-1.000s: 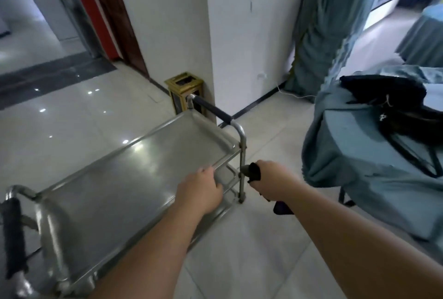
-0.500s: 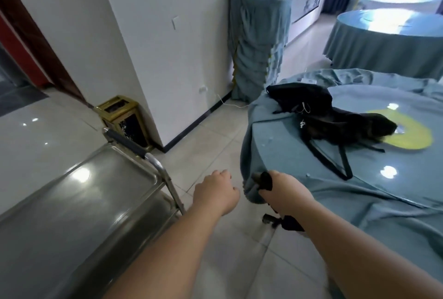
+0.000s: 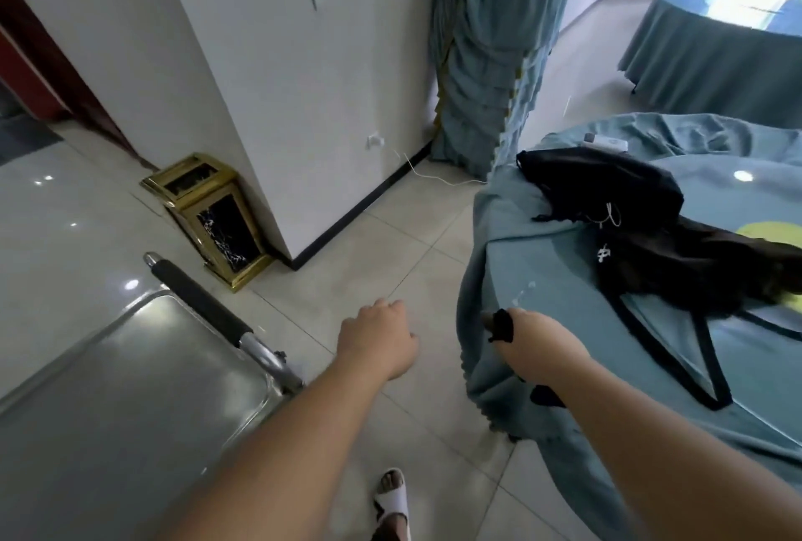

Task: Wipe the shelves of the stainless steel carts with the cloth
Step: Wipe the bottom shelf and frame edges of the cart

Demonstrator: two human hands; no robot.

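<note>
Your right hand (image 3: 538, 341) grips a dark cloth (image 3: 500, 325) – bunched in your curled fingers – just beside the draped round worktop (image 3: 564, 262). Your left hand (image 3: 377, 341) hangs loosely curled, holding nothing, over the floor. The stainless steel cart (image 3: 130, 388) sits left of that hand, its top shelf bare and shiny (whether wiped, I cannot tell); lower shelves are hidden. No wiping is underway. A gold bin (image 3: 212, 215) stands beyond the cart; a black bag (image 3: 629, 210) lies on the worktop.
</note>
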